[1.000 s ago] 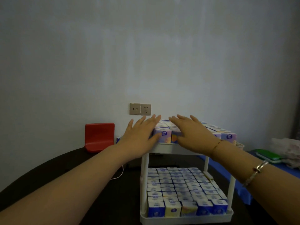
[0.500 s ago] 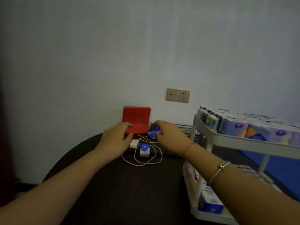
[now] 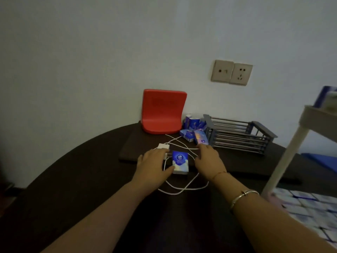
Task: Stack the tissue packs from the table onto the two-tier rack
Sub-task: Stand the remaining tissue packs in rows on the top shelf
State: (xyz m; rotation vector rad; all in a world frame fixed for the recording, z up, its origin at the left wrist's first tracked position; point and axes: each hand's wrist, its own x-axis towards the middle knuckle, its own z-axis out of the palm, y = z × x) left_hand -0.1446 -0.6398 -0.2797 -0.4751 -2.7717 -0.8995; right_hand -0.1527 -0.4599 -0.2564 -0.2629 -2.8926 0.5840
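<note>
A blue tissue pack (image 3: 180,162) lies on the dark round table (image 3: 76,179). My left hand (image 3: 155,165) rests just left of it, thumb touching its near left corner. My right hand (image 3: 207,159) reaches past it, fingertips at the lower edge of a tilted purple-orange pack (image 3: 201,136). A few more blue packs (image 3: 191,125) lie piled behind that one. The white two-tier rack (image 3: 284,161) stands at the right edge, its lower tier (image 3: 310,203) covered with packs; its upper tier is mostly out of frame.
A red chair-shaped holder (image 3: 162,112) stands at the wall behind the packs. A grey wire basket (image 3: 237,136) sits right of the pile. A white charger (image 3: 163,146) and its looping cable (image 3: 182,190) lie under and around my hands. Wall sockets (image 3: 231,72) are above.
My view swung left from the rack to the table. Both hands left the rack's top tier, reached the pile by the red holder, then came nearer, around the single blue pack.
</note>
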